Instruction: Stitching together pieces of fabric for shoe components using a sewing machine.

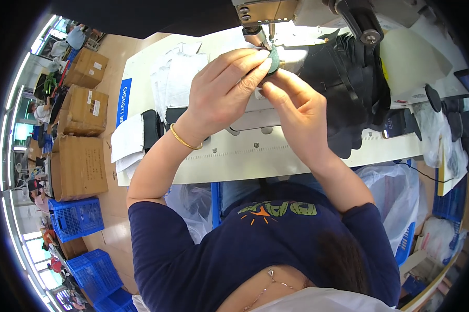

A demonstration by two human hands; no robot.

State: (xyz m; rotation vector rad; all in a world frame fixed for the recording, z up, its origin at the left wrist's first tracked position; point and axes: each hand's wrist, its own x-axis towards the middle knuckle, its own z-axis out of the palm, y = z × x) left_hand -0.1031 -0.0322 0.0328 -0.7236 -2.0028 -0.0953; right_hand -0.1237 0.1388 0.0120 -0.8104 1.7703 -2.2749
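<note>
Both my hands meet under the head of a sewing machine at the top middle. A small dark green piece of material with a curved edge sits by the needle area. My left hand, with a gold bangle on its wrist, has its fingers closed on the piece's left side. From below right, my right hand pinches toward its lower edge, thumb and forefinger close together. The fingers hide most of the piece, and whether the needle is in it cannot be seen.
Black cut pieces lie heaped right of my hands. White pieces are stacked at the left, more at the table's left edge. A phone lies at the right. Cardboard boxes and blue crates line the floor at left.
</note>
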